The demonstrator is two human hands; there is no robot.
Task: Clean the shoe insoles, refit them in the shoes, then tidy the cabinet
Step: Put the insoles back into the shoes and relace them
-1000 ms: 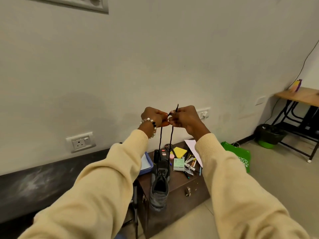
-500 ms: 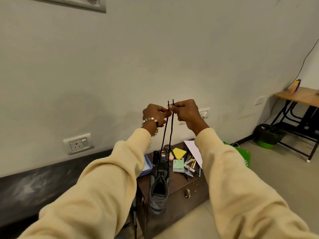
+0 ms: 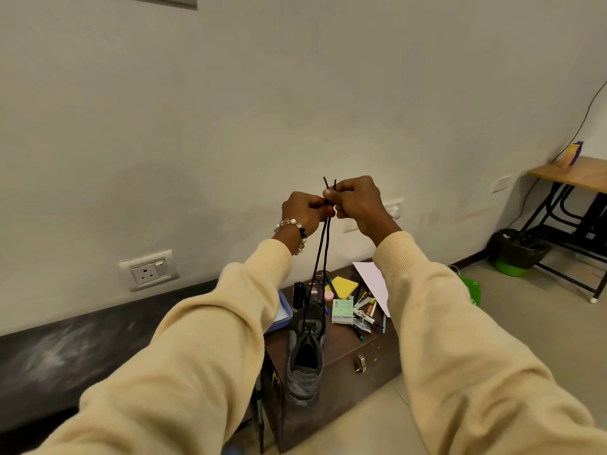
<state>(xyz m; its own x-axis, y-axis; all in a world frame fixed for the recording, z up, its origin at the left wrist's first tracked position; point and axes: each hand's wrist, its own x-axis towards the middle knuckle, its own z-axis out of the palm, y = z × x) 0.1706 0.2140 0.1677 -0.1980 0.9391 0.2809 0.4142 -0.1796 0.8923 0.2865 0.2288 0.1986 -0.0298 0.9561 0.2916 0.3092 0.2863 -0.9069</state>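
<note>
A dark grey shoe (image 3: pixel 305 359) stands on the brown cabinet (image 3: pixel 345 382), heel toward me and overhanging the front edge. Its two black laces (image 3: pixel 320 257) run straight up from the eyelets to my raised hands. My right hand (image 3: pixel 356 200) pinches both lace ends, whose tips stick out above its fingers. My left hand (image 3: pixel 303 211), with a bead bracelet at the wrist, pinches the laces just below and beside it. The two hands touch each other. No insole is visible.
On the cabinet top lie a yellow notepad (image 3: pixel 344 287), a green box (image 3: pixel 342 311), pens, a white paper (image 3: pixel 374 284) and a blue tray (image 3: pixel 282 310). A green bag (image 3: pixel 471 290) leans at the right. A black bin (image 3: pixel 515 249) and a desk (image 3: pixel 578 174) stand far right.
Both hands have stayed raised with the laces pulled taut. The lace tips now stick out above my right hand, and the hands have closed together.
</note>
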